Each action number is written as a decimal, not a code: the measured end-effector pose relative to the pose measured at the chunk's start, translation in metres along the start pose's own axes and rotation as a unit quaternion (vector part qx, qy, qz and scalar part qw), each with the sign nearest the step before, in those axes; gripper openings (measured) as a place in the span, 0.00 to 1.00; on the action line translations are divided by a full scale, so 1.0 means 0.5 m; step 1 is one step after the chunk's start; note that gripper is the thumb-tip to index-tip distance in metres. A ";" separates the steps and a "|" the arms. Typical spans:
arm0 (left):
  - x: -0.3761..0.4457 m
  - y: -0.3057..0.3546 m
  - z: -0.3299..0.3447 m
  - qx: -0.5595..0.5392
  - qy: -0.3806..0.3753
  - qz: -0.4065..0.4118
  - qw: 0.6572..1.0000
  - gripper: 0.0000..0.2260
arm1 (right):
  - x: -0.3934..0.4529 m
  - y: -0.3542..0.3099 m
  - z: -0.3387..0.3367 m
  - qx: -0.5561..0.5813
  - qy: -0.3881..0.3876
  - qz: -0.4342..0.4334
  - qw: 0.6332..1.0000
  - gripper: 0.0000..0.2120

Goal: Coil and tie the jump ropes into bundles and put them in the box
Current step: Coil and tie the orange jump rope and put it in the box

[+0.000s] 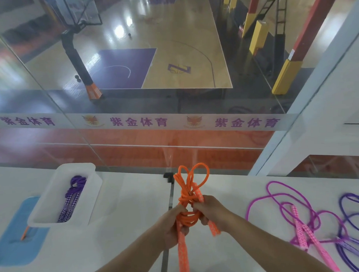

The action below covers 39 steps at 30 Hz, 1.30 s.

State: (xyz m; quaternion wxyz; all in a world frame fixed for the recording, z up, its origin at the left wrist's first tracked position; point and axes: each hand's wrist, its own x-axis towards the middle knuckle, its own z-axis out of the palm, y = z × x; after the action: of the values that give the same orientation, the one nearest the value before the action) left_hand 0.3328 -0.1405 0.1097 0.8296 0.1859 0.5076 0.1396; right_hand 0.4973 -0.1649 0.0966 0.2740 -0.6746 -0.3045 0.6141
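Note:
I hold a coiled orange jump rope (pixel 188 188) upright above the white table, its loops fanning out at the top. My left hand (pixel 173 227) grips the bundle low down, with patterned orange handles hanging below it. My right hand (pixel 213 213) pinches the wrapped middle and a second handle end. A white box (pixel 54 201) stands at the left with a tied purple rope bundle (pixel 72 197) inside. A loose pink rope (pixel 299 219) and a loose purple rope (pixel 355 231) lie on the table at the right.
A blue mat (pixel 17 243) lies under the box's near left corner, with a small orange stick on it. A glass wall runs along the table's far edge, and a seam (pixel 169 203) splits the table down the middle. A basketball court lies below.

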 end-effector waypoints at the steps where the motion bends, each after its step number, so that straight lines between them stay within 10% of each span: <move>1: 0.001 -0.002 0.004 -0.014 -0.002 0.017 1.000 0.09 | 0.002 0.001 -0.002 0.022 -0.001 0.004 1.000 0.04; 16: 0.002 -0.019 0.026 -0.039 -0.019 0.073 0.996 0.10 | 0.006 -0.002 -0.021 0.099 -0.065 0.038 0.992 0.03; 25: -0.013 -0.016 -0.038 -0.036 -0.162 0.048 0.985 0.14 | -0.008 0.014 -0.039 0.166 -0.112 0.051 0.978 0.05; 39: 0.026 -0.017 -0.069 0.130 -0.081 0.062 0.986 0.10 | -0.007 0.043 -0.034 0.115 -0.042 0.092 0.988 0.15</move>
State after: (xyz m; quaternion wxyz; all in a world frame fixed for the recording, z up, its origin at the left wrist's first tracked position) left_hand 0.3083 -0.1371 0.0813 0.8265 0.3339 0.4402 0.1078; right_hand 0.5154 -0.1819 0.0844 0.2789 -0.6378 -0.1800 0.6950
